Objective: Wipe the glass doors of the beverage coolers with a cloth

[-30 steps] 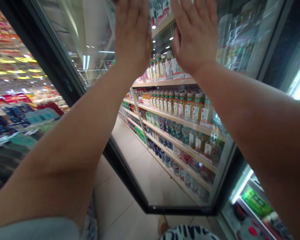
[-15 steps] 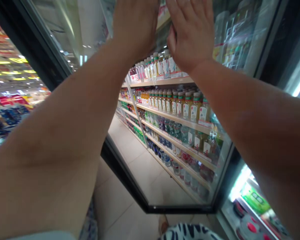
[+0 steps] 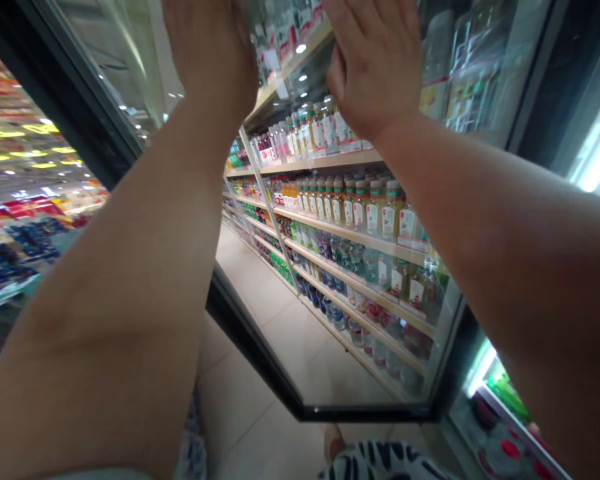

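A person's left hand (image 3: 210, 57) and right hand (image 3: 375, 67) rest palms flat on the glass door (image 3: 330, 347) of a drinks cooler, each grip wide open and holding nothing. Shelved bottled drinks (image 3: 360, 213) show in the pane, its black frame (image 3: 245, 340) above a tiled floor (image 3: 245, 413).

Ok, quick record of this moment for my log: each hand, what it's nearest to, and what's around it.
Left hand: raised, open, empty, fingertips beyond the top of the view
Right hand: raised, open, empty
Nearest thing: black-framed glass cooler door, both hands at its pane; contact cannot be told
Seen in the glass: shelved bottled drinks
Below: beige floor tiles
Left: packaged goods on store shelves
Lower right: green package in a lit cooler
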Demonstrator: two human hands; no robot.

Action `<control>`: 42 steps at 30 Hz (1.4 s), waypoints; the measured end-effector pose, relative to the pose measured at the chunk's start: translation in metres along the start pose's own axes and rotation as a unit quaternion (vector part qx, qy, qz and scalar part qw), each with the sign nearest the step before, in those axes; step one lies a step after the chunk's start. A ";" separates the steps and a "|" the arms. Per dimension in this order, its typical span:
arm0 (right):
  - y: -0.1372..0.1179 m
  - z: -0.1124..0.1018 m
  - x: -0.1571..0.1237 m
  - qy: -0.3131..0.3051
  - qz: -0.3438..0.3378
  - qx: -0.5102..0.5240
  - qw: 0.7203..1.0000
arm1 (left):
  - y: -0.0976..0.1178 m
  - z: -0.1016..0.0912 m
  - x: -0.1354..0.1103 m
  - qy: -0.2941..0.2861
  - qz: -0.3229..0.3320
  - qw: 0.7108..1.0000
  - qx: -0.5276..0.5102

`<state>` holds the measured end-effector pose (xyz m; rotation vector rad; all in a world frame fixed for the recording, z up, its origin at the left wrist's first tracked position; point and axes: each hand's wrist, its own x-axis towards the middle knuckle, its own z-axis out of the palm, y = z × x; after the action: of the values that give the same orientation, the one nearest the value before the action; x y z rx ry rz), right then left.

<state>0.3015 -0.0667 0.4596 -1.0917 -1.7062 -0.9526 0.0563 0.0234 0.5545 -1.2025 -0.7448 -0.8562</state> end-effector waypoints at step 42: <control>0.005 0.009 0.000 0.025 -0.019 0.033 0.999 | 0.025 -0.066 -0.142 0.054 -0.053 0.988 -0.131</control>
<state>0.3035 -0.0569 0.4570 -0.9868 -1.7118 -0.9326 0.0109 -0.0143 0.4073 -1.3442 -0.6249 -1.1258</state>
